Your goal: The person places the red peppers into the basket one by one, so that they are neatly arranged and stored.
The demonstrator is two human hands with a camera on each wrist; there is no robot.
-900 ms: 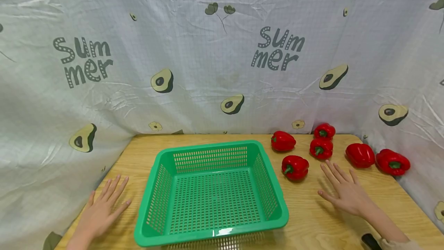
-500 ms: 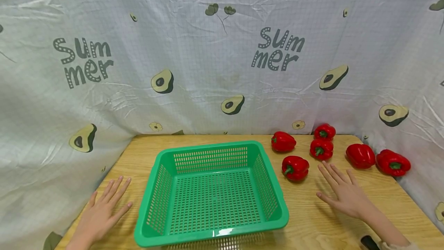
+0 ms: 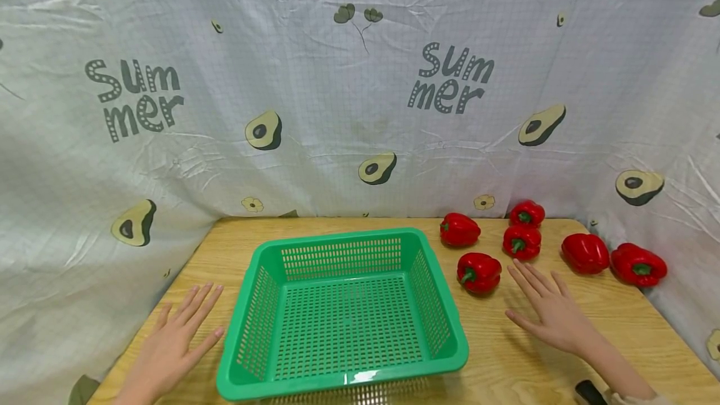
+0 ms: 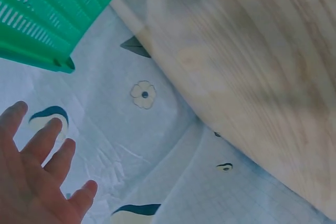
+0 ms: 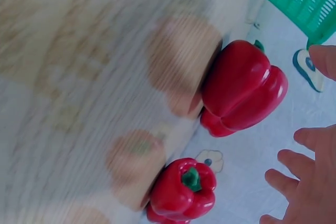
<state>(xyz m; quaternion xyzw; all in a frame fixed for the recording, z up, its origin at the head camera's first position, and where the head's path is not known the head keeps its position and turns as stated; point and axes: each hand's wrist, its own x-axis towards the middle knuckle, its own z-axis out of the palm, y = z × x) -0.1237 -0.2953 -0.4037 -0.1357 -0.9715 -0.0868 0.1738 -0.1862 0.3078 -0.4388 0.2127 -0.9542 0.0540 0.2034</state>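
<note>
A green plastic basket with slotted walls stands mid-table, nothing inside it. To its left my left hand hovers with fingers spread, holding nothing; the left wrist view shows that hand below the basket's corner. My right hand, fingers extended and apart, is over the table right of the basket. The red bell pepper nearest the basket lies just left of its fingertips, apart from them. In the right wrist view, a pepper and a smaller-looking one lie beside the hand.
More red peppers lie at the back right: one near the basket's corner, two close together, and two by the right edge. A patterned cloth hangs behind and along both sides of the wooden table.
My left hand has shifted slightly right, toward the basket. My right hand has drifted a little left, closer to the nearest pepper. Basket and peppers have stayed put.
</note>
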